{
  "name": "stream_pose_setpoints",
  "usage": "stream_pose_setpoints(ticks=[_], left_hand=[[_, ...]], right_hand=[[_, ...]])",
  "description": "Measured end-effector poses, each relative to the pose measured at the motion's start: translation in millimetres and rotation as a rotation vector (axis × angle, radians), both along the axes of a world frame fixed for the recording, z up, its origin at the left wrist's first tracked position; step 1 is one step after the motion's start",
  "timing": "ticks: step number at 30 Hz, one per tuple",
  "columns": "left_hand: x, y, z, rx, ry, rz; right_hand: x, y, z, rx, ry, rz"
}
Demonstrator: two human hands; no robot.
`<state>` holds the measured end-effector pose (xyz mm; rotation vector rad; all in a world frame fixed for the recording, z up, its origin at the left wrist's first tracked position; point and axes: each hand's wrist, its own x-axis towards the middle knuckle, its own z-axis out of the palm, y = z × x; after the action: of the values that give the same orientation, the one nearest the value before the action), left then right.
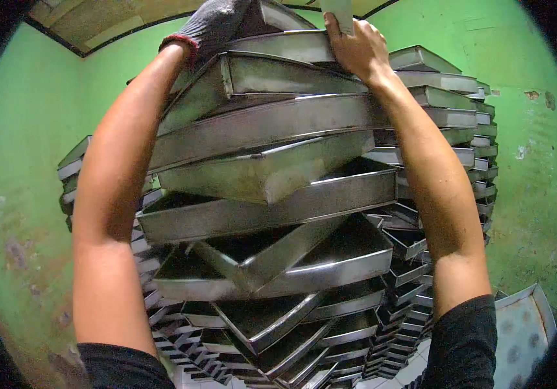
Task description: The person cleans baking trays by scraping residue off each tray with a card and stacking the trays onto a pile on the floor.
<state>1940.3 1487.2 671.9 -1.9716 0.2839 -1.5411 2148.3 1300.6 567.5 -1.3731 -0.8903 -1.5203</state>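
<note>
My left hand (217, 27), in a grey knitted glove with a red cuff, is closed on the rim of a metal tray (285, 16) at the top of a tall stack; its fingertips are partly hidden. Bare and raised to the same height, my right hand (359, 48) pinches a pale flat strip (339, 13) between thumb and fingers. The strip stands upright and runs out of the top of the view. Beneath the right hand lies the rim of another shallow metal tray (285, 45). Lower trays (265, 120) are piled crosswise at differing angles.
More stacks of metal trays rise behind on the right (447, 117) and left (71, 162). Green walls (525, 162) with peeling patches surround them. A light spotted panel with a raised rim (541, 298) leans at lower right. White floor tiles (414, 369) show below.
</note>
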Motion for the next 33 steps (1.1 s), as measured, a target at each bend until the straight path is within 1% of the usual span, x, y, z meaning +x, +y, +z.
stream_pose_setpoints(ticks=[2,3,5,6,7,9,10,12,13,14,15,16,18,20,21,22,23,24,25,26,27,28,30,31,33], left_hand=[[-12.5,1.9,-0.1,0.059,-0.086,0.085],[-21.7,3.8,-0.8,0.091,-0.122,0.120],[-38.3,4.7,-0.3,0.168,-0.186,0.191],[-43.1,5.8,-3.2,0.212,-0.220,0.231],[-44.4,9.2,-7.2,0.288,-0.278,0.287],[-39.6,21.7,-5.6,0.695,-0.577,0.479],[-37.8,18.4,-8.9,0.889,-0.787,0.573],[-36.1,8.9,-8.1,0.203,-0.316,0.254],[-37.2,5.1,-8.3,0.202,-0.320,0.259],[-39.3,2.8,-9.7,0.086,-0.235,0.100],[-42.0,2.0,-12.0,-0.032,-0.148,-0.057],[-45.3,0.9,-14.9,-0.149,-0.060,-0.212],[-58.4,2.2,-25.8,-0.136,-0.073,-0.201],[-80.5,-0.6,-44.9,-0.095,-0.097,-0.201],[-92.6,-2.2,-57.5,-0.103,-0.102,-0.181],[-107.1,-4.8,-73.6,-0.131,-0.083,-0.233],[-123.9,-7.4,-92.7,-0.163,-0.070,-0.283],[-143.8,-12.0,-115.3,-0.201,-0.062,-0.327],[-166.5,-18.5,-142.6,-0.252,0.099,-0.288],[-191.4,-29.5,-175.5,-0.313,0.256,-0.249],[-220.5,-54.9,-220.5,-0.322,0.383,-0.175],[-245.9,-77.4,-271.1,-0.351,0.484,-0.079],[-300.3,-125.5,-368.3,-0.719,0.838,-0.081],[-333.5,-148.9,-419.6,-0.760,0.896,0.026],[-396.5,-204.2,-537.6,-1.082,0.787,0.098]], right_hand=[[-0.1,-1.7,1.9,0.000,0.025,0.000],[-0.3,-2.8,2.9,0.012,0.028,-0.041],[-4.9,-5.7,0.8,0.015,-0.002,-0.013],[-7.6,-6.5,-2.3,0.009,-0.029,0.009],[-13.2,-7.4,-5.9,0.017,0.002,-0.015],[-8.4,-5.3,-8.4,0.019,-0.020,0.011],[-8.0,-5.9,-9.5,0.028,-0.041,0.022],[-7.9,-6.0,-10.0,0.040,-0.060,0.017],[-8.6,-5.4,-10.0,0.058,-0.050,0.007],[-9.5,-4.6,-9.4,0.072,-0.040,0.000],[-9.4,-5.5,-9.3,0.045,-0.016,0.063],[-9.2,-5.6,-11.3,0.039,-0.016,0.074],[-10.6,-8.0,-15.2,0.101,0.020,0.082],[10.3,-7.8,-6.6,0.104,-0.020,0.118],[12.8,-9.3,-6.7,0.130,-0.100,0.227],[32.3,-12.8,-3.4,0.201,-0.260,0.091],[51.4,-16.6,-0.4,0.293,-0.408,-0.061],[49.4,-14.6,5.4,0.389,-0.487,-0.060],[46.4,-13.0,10.6,0.485,-0.565,-0.063],[34.1,-12.5,11.6,0.555,-0.592,-0.004],[13.1,-6.8,0.3,0.577,-0.559,0.112],[-13.7,-2.6,-17.8,0.587,-0.511,0.243],[-81.9,8.0,-74.0,0.603,-0.425,0.492],[-119.4,11.8,-111.7,0.602,-0.378,0.618],[-203.0,18.4,-198.3,0.583,-0.265,0.863]])
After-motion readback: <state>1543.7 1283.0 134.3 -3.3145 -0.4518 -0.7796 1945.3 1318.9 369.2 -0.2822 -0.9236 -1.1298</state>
